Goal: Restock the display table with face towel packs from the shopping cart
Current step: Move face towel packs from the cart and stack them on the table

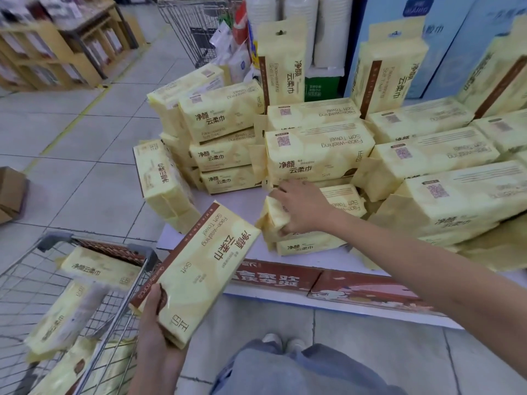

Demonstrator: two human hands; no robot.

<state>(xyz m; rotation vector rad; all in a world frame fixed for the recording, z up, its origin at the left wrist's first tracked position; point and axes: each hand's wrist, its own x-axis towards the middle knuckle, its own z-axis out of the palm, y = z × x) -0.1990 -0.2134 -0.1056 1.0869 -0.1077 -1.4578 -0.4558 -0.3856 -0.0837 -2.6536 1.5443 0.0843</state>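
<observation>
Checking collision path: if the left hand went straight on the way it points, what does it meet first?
Probably the low stack gripped by the right hand: the held pack in the left hand points up-right, its leading corner almost there. Depth is unclear, so it may pass above.

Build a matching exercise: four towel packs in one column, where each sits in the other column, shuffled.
1. pack in left hand
2. pack in right hand
3. blurred pack
4. hang-hole pack

a. standing on end at the back of the table
b. in the cart
c. held in the air, off the table
d. lying on another pack at the table's front

Pairs: 1-c, 2-d, 3-b, 4-a
</observation>
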